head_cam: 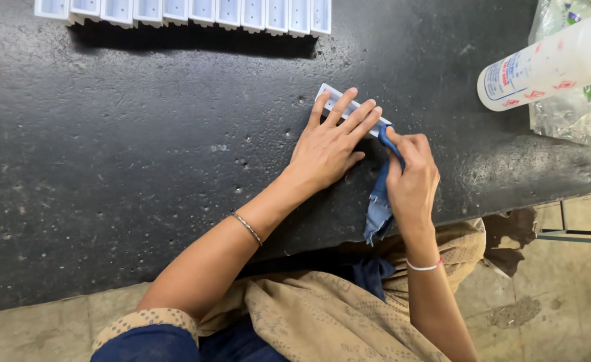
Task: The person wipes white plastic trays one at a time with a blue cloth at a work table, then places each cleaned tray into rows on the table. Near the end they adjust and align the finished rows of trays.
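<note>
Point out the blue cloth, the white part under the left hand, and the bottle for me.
Blue cloth (379,208), head view: the hanging tail below the right hand.
White part (328,92), head view: its bare end beyond the fingertips.
Bottle (550,64), head view: middle of its white body.

Hands (369,161) – cloth (379,201) wiping strip (336,100).

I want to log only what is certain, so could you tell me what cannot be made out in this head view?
- White strip: mostly hidden under the left hand.
- Blue cloth: its upper end is wrapped in the right hand.
- Row of white pieces: cut off by the top edge.
- White bottle: its tip is cut off by the right edge.
</note>
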A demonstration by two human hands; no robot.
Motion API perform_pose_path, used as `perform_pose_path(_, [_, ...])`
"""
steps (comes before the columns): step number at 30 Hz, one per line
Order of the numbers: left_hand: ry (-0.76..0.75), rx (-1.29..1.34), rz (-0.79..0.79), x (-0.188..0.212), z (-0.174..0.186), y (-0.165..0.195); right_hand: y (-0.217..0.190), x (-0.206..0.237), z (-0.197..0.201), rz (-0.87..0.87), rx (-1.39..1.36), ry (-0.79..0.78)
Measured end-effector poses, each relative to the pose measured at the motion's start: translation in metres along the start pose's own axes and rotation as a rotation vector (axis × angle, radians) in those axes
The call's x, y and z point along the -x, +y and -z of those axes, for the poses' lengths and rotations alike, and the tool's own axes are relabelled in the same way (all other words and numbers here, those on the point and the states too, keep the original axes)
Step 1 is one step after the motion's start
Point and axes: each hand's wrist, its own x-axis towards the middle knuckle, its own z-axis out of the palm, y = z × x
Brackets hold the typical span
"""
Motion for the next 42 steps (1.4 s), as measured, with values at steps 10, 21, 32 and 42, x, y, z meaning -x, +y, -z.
perform_pose_path(10, [0.039,0.063,-0.026,0.000,-0.002,-0.005,-0.009,0.020,0.012,-0.040,-0.073,-0.156])
perform_pose_path(21, [0.184,0.251,-0.078,0.003,0.009,-0.006,-0.003,0.043,0.030,-0.237,-0.268,-0.224])
perform_pose_path(32, [0.356,0.305,-0.005,-0.001,0.028,-0.017,-0.008,0.036,0.030,-0.247,-0.270,-0.136])
perform_pose_path(42, [0.287,0.339,0.444,-0.005,0.014,-0.030,-0.039,0.031,0.014,0.092,-0.163,-0.174])
